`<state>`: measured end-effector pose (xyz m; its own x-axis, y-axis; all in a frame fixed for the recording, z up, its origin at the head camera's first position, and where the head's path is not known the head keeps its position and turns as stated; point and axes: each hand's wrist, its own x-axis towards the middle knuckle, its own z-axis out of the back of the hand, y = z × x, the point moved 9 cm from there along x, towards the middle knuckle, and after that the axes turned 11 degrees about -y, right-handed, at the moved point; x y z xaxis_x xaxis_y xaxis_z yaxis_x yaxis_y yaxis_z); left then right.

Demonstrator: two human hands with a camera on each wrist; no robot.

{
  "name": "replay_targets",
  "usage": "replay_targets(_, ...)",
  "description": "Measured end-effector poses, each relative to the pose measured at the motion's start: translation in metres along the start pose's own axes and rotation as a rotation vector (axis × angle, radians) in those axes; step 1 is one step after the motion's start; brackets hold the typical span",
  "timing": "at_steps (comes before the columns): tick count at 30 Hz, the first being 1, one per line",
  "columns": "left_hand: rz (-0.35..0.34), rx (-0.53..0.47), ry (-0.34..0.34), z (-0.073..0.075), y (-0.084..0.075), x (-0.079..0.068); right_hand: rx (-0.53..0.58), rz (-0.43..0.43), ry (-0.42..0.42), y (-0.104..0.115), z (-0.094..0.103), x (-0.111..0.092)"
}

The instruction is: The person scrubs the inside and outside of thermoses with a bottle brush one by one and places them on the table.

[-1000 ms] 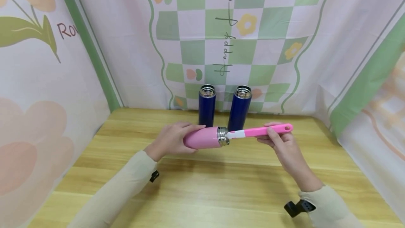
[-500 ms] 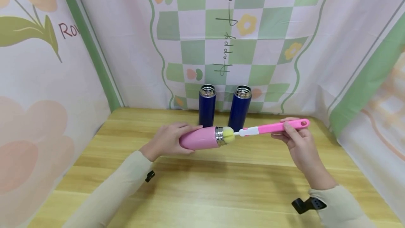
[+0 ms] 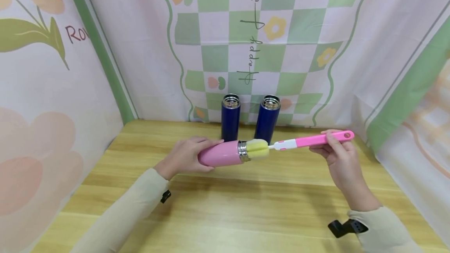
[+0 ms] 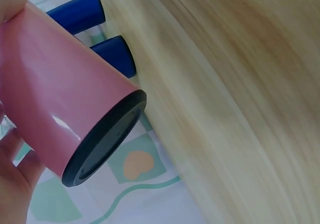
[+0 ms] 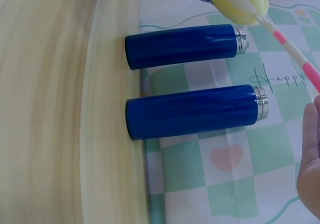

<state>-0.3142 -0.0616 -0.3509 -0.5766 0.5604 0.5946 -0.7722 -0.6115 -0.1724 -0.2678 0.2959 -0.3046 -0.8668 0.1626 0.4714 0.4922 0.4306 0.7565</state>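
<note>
My left hand (image 3: 188, 154) grips a pink thermos bottle (image 3: 221, 154) near its base and holds it on its side above the table, with the steel mouth facing right. In the left wrist view the black base of the bottle (image 4: 107, 141) shows. My right hand (image 3: 342, 165) pinches the pink handle of a bottle brush (image 3: 311, 140) near its end. The brush's yellow and white sponge head (image 3: 258, 148) sits mostly outside the bottle mouth; its tip is hidden at or within the rim.
Two dark blue thermos bottles, the left one (image 3: 230, 118) and the right one (image 3: 268, 118), stand upright without lids at the back of the wooden table (image 3: 225, 210). Behind them hangs a checkered green and white cloth (image 3: 214, 57).
My right hand has moved to the right and drawn the brush outward, so the sponge head, hidden inside the bottle before, now shows. The left hand and pink bottle shifted slightly left.
</note>
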Motion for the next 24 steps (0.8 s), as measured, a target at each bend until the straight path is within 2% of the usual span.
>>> replay_targets(6, -0.017, -0.001, 0.005, 0.0, -0.001, -0.001, -0.026, -0.01, -0.044, 0.002, 0.007, 0.0)
replay_targets(10, -0.011, -0.007, 0.011, -0.001, -0.001, -0.002, -0.002, -0.021, -0.068, 0.004, 0.013, 0.001)
replay_targets(19, -0.016, 0.006, 0.016, -0.004, 0.002, -0.004, 0.025, -0.017, -0.067, 0.007, 0.017, 0.001)
replay_targets(24, 0.001, 0.036, 0.002, -0.002, 0.011, -0.011, 0.128, -0.01, -0.052, 0.017, 0.026, 0.004)
